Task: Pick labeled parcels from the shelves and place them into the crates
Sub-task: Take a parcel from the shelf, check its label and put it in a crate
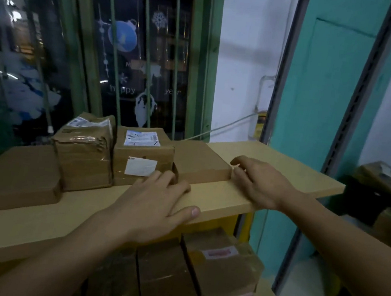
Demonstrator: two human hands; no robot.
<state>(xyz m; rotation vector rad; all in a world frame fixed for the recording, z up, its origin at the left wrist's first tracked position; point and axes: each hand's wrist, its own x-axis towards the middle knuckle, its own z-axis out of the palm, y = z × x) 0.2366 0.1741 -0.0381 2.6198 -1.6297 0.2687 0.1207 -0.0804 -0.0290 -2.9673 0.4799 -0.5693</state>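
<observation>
Several cardboard parcels stand on the top wooden shelf [272,160]. A taped box [85,150] with a label on top is at the left. Beside it is a box with white labels [141,151]. To its right lies a flat plain parcel [200,161]. A wide flat box [15,177] lies at the far left. My left hand [157,206] hovers with straight fingers just in front of the labelled box and the flat parcel's left end. My right hand [258,181] reaches the flat parcel's right side with fingers relaxed. Neither hand holds anything.
More taped parcels [222,269] fill the lower shelf under the board. A barred dark window is behind the shelf. A grey shelf upright [354,97] and teal wall stand at the right, with other boxes [384,179] beyond it.
</observation>
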